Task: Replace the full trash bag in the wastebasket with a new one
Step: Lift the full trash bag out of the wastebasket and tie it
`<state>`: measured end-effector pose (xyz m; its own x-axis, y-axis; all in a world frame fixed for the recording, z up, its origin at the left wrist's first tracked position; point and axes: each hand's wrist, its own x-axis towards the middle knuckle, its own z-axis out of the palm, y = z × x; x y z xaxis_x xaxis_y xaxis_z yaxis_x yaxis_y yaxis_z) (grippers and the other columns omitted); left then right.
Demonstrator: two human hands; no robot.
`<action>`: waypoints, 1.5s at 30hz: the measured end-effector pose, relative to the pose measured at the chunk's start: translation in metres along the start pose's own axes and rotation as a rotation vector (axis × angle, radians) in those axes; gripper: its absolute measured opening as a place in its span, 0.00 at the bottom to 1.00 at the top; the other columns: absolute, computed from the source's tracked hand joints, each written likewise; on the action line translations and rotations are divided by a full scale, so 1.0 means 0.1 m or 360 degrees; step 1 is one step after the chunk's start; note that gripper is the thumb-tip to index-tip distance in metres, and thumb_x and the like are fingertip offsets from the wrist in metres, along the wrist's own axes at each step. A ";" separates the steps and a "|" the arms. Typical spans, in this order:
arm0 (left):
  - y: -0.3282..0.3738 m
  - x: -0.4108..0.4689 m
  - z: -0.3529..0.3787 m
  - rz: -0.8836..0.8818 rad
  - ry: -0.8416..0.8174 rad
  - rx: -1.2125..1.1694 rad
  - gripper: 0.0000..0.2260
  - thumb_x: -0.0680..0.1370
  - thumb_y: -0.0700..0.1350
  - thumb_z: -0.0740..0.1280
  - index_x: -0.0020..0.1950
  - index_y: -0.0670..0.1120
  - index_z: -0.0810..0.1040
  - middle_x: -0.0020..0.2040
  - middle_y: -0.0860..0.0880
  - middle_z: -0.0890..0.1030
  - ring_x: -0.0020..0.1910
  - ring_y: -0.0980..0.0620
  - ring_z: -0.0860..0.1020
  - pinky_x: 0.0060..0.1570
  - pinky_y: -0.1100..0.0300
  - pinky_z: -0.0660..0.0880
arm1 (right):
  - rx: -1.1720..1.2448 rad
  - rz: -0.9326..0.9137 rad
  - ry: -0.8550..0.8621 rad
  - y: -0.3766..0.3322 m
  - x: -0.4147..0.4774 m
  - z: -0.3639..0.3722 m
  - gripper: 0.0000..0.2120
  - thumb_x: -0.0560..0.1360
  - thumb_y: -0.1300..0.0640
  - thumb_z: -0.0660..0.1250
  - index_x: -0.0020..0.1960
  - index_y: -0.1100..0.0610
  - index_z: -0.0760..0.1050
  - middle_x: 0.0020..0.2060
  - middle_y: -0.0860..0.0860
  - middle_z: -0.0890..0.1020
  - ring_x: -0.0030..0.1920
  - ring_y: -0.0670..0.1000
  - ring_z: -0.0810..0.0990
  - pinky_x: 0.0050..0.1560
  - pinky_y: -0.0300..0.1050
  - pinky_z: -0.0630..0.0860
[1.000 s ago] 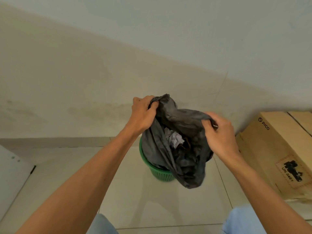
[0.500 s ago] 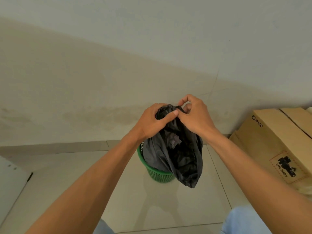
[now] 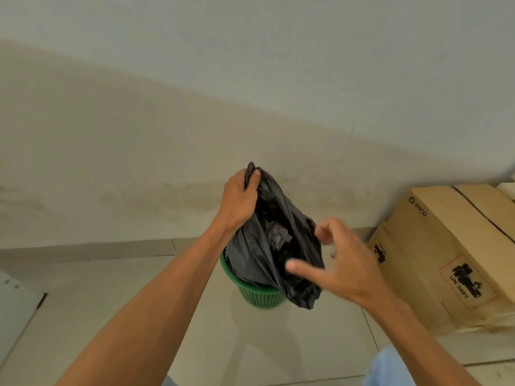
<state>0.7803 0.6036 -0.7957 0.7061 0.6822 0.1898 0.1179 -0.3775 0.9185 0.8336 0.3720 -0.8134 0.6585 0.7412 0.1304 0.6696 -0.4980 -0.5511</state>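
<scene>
A black trash bag point(image 3: 259, 254) hangs partly out of a small green mesh wastebasket point(image 3: 257, 296) standing on the tiled floor by the wall. Crumpled grey paper point(image 3: 278, 236) shows inside the bag's open mouth. My left hand point(image 3: 239, 200) grips the gathered top edge of the bag and holds it up. My right hand point(image 3: 342, 263) hovers beside the bag's right side, fingers spread and holding nothing. The bag's lower end droops over the basket's right rim.
A large cardboard box point(image 3: 446, 254) stands on the floor to the right, close to the basket. The wall point(image 3: 167, 135) runs just behind it. A white panel point(image 3: 14, 307) lies at the left edge. Blue-clad knees point(image 3: 390, 369) show at the bottom.
My right hand let go of the bag's top and dropped down to the right, now open. The left hand keeps its grip and has lifted the bag's top a little.
</scene>
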 end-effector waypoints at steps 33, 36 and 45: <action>0.01 0.04 -0.08 -0.0153 0.0102 -0.0188 0.10 0.75 0.51 0.73 0.42 0.45 0.80 0.43 0.47 0.84 0.43 0.51 0.82 0.46 0.52 0.80 | 0.1594 0.0050 0.0110 0.41 0.06 -0.15 0.19 0.72 0.45 0.74 0.52 0.59 0.78 0.52 0.57 0.84 0.59 0.60 0.80 0.63 0.54 0.74; 0.02 0.06 -0.07 -0.0337 0.0202 -0.0341 0.10 0.81 0.47 0.65 0.42 0.45 0.79 0.42 0.47 0.83 0.42 0.49 0.81 0.43 0.54 0.77 | 0.1610 0.0127 0.0222 0.37 0.06 -0.13 0.18 0.73 0.50 0.72 0.57 0.60 0.80 0.55 0.55 0.86 0.61 0.57 0.82 0.64 0.48 0.77; 0.04 0.06 -0.05 -0.0837 0.0259 -0.0986 0.10 0.80 0.47 0.63 0.45 0.43 0.80 0.40 0.46 0.83 0.40 0.48 0.82 0.47 0.52 0.78 | 0.1914 0.0450 0.0670 0.33 0.31 -0.07 0.22 0.73 0.38 0.66 0.52 0.56 0.82 0.50 0.48 0.88 0.56 0.49 0.84 0.62 0.51 0.76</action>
<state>0.7816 0.6091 -0.7893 0.5508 0.7735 -0.3137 -0.0350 0.3969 0.9172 0.8781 0.3751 -0.8217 0.9284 0.3714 0.0153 -0.0890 0.2620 -0.9610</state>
